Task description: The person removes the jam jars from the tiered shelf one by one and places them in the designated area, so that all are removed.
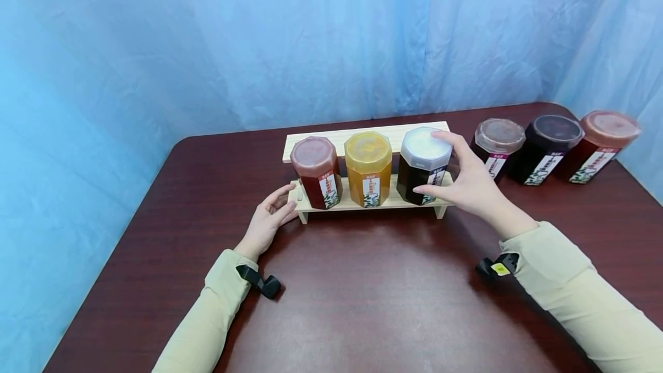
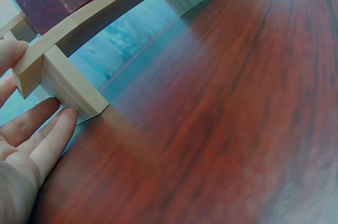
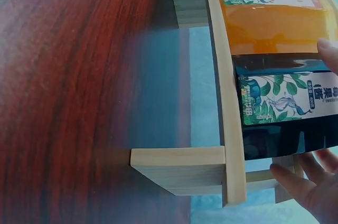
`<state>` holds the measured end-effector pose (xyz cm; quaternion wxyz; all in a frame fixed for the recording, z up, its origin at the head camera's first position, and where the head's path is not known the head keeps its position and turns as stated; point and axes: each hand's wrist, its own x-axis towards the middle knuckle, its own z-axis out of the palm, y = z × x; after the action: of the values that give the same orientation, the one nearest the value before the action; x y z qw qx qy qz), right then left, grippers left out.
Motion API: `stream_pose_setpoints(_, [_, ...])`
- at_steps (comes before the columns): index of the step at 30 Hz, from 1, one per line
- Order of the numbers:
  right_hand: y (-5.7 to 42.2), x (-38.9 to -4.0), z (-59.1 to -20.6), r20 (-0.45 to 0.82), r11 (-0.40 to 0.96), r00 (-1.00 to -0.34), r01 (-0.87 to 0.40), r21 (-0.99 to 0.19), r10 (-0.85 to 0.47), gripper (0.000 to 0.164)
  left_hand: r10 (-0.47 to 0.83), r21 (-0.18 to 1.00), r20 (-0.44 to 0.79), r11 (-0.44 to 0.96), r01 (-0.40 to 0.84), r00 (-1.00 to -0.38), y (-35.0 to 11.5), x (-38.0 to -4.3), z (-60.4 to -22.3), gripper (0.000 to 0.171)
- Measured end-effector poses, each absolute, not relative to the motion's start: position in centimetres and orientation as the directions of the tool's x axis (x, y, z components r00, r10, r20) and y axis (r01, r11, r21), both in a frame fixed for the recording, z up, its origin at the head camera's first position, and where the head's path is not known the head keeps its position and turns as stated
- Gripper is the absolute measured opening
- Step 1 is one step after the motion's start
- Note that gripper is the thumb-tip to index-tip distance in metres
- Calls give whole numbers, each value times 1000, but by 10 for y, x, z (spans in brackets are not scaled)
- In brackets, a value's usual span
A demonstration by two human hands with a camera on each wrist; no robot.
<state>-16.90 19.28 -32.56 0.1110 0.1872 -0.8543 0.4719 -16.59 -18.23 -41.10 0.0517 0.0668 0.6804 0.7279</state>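
A two-tier wooden rack (image 1: 357, 206) stands on the table with three octagonal jars on its lower front step. From left they are a dark red jar (image 1: 320, 180), a yellow jar (image 1: 369, 180) and a nearly black jar (image 1: 411, 180) under a whitish lid. My right hand (image 1: 468, 180) holds the nearly black jar from its right, thumb on the front and fingers reaching to the lid. At the rack's left end, my left hand (image 1: 266, 223) grips the board's edge; in the left wrist view its lower fingers (image 2: 58, 134) extend beside the rack's leg (image 2: 74, 86).
Right of the rack, three more jars stand on the table: one with a brownish lid (image 1: 499, 137), one black (image 1: 551, 140) and one red (image 1: 601, 151). The rack's upper back step (image 1: 311, 137) lies behind the jars. Blue curtains (image 1: 311, 45) hang behind the dark wooden table (image 1: 357, 292).
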Motion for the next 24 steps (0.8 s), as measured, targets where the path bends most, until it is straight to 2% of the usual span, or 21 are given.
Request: stream_pose_setpoints(24, [191, -168, -329, 405, 497, -898, -434, -751, -172, 91, 166, 998, 44, -60, 35, -985, -182, -166, -411, 48])
